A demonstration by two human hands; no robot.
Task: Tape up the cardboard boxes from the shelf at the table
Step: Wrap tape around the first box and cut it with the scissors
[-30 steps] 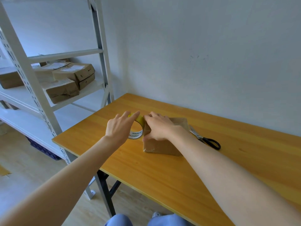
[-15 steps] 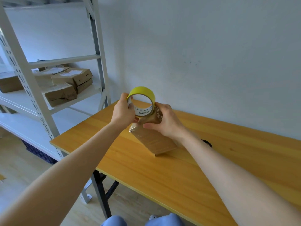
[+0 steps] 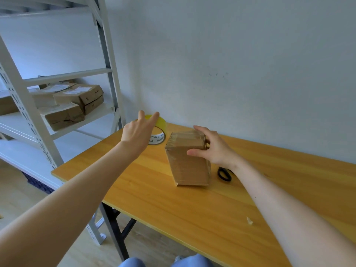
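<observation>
Boxes (image 3: 81, 97) sit on the shelf (image 3: 63, 130) left of the table (image 3: 192, 209). The left hand (image 3: 136, 133), fingers straight and slightly apart, rests on the tape roll (image 3: 159, 137) near the table's far left corner. The cardboard box (image 3: 186, 166) stands on end well inside the edges, with the right hand (image 3: 213, 147) clamped round its top. Scissors (image 3: 224, 174) lie just beside it, and open tabletop runs to the near edge.

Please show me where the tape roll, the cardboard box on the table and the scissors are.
tape roll (image 3: 161, 122): head view, yellow outer band.
cardboard box (image 3: 189, 168): head view, front face.
scissors (image 3: 227, 179): head view, black handle loop.
</observation>
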